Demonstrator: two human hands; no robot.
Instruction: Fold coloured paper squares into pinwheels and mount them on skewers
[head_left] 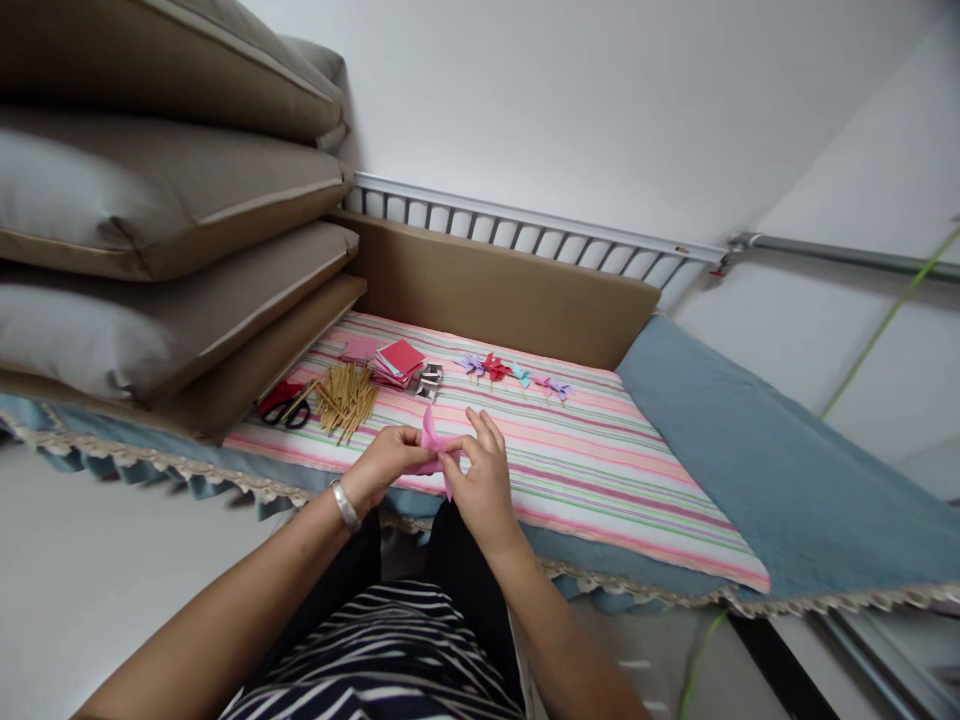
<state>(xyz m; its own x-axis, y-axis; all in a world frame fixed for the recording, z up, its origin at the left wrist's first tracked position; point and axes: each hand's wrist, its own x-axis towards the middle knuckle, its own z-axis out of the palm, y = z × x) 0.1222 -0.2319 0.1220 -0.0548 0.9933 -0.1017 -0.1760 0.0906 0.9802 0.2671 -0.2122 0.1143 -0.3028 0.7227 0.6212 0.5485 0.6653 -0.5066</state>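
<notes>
While both pinch pink paper (pixel 433 440), right hand (pixel 480 485) fingers spread

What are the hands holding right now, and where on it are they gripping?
Both the left hand and right hand pinch one pink paper piece between them, fingertips gripping its lower folded part near the middle; its upper flap sticks up free.

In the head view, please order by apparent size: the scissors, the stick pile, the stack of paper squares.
1. stick pile
2. scissors and stack of paper squares: look alike, so unranked.
</notes>
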